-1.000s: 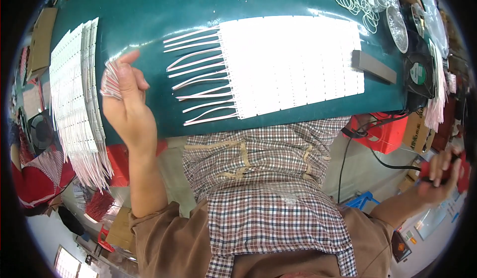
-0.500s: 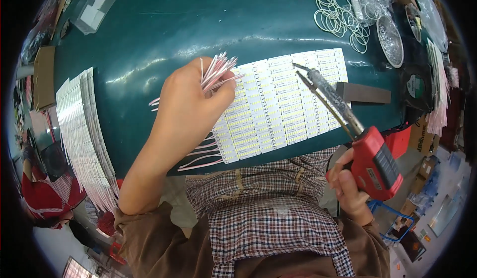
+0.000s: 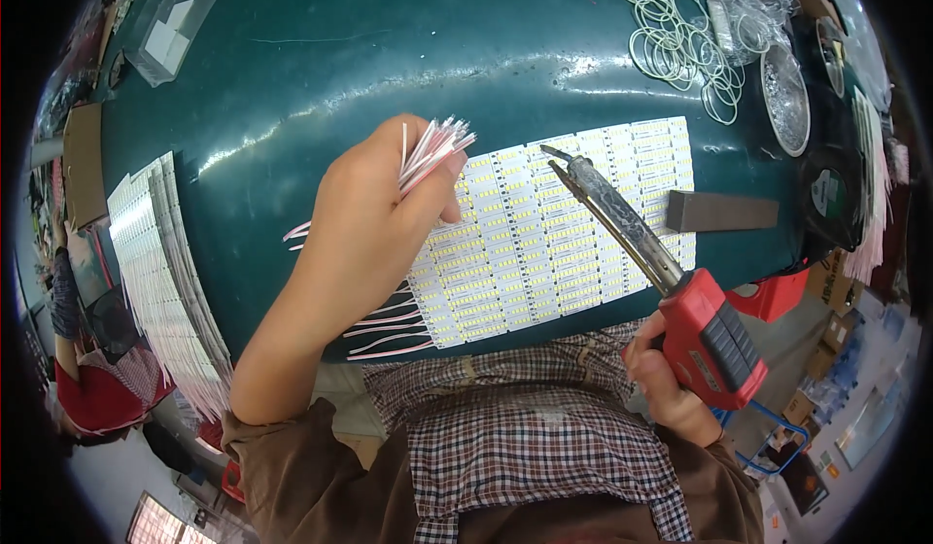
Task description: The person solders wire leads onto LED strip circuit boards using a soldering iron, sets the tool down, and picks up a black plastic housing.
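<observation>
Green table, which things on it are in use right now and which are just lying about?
In use:
left hand holding wire bundle
right hand holding red soldering iron
white LED strip panel

Lying about:
rubber bands
grey block
stacked strips
clear plastic box

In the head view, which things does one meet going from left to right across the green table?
Stack of white LED strips → left hand holding a bundle of thin wires → soldering iron in the right hand → grey block → round black fan.
</observation>
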The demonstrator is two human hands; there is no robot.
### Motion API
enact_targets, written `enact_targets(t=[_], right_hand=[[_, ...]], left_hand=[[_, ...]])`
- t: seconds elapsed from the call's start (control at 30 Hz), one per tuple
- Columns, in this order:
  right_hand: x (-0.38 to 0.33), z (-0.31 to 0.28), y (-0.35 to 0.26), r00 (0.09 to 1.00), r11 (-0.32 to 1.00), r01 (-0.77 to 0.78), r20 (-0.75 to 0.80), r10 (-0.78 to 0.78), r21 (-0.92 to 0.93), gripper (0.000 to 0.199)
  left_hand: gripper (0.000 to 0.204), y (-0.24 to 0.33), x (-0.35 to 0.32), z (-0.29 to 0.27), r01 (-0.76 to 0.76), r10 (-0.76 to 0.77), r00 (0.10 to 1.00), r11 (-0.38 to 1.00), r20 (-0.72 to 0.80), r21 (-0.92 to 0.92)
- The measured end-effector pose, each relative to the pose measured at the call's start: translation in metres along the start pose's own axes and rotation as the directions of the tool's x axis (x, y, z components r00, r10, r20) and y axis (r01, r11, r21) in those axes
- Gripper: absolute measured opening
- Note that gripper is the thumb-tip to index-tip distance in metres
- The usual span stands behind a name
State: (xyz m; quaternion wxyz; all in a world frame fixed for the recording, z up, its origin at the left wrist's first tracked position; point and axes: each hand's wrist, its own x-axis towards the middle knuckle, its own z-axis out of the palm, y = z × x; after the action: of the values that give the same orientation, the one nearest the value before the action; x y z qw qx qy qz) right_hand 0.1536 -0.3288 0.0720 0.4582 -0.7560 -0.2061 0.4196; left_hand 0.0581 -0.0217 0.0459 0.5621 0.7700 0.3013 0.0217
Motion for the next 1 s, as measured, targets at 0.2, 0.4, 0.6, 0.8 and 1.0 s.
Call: enact_targets(t=[0.2, 0.4, 0.6, 0.8, 1.0], right_hand=[[0.0, 0.001, -0.001, 0.998, 1.0, -0.005, -0.063, 0.003, -0.025, 0.023], [0.005, 0.003, -0.003, 1.0, 1.0, -0.006, -0.03, 0.007, 0.025, 0.022], [0.01, 0.004, -0.007, 0.998, 0.996, 0.063, -0.017, -0.064, -0.059, 0.021], [0.014, 0.007, -0.009, 0.996, 0.994, 0.089, -0.012, -0.09, -0.068, 0.02], [0.017, 0.01, -0.007, 0.982, 0.977, 0.187, 0.011, -0.187, -0.107, 0.019]], left_hand=[[0.014, 0.003, 0.0, -0.003, 0.052, -0.051, 0.998, 0.997, 0.023, -0.054], [0.016, -0.002, 0.002, -0.001, 0.076, -0.075, 0.997, 0.992, -0.019, 0.104], [0.017, -0.002, 0.002, 0.001, 0.047, -0.047, 0.999, 0.998, -0.013, 0.052], [0.01, 0.001, 0.001, 0.004, 0.003, 0.003, 0.995, 0.998, -0.095, 0.069], [0.012, -0.003, 0.001, 0.007, -0.054, 0.08, 0.99, 0.976, -0.119, 0.209]])
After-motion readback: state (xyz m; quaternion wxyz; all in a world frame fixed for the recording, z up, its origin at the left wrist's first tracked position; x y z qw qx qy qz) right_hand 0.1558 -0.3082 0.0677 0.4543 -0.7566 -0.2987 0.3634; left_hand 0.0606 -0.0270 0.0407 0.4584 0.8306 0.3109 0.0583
